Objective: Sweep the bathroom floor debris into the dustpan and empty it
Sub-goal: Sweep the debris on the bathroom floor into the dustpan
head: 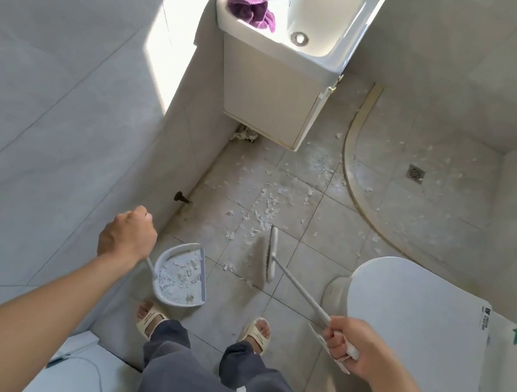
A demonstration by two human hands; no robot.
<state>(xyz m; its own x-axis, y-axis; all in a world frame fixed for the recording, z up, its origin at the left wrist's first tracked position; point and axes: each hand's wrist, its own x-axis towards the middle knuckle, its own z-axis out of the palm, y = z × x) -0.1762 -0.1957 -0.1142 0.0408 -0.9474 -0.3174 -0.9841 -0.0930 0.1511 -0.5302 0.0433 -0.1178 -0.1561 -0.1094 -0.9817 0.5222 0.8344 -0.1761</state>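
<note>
While left hand (127, 235) grips dustpan (183, 274), right hand (353, 345) holds broom (298, 292); toilet label (485, 320) unreadable.

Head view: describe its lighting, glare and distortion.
Head view: hard sunlight falls in a blown-out strip on the left wall and washes the sink toward white; the floor lies in soft, even shade, so the pale debris shows low contrast. Wide-angle distortion bends the wall edges and stretches both forearms; the broom head looks slightly smeared.
</note>
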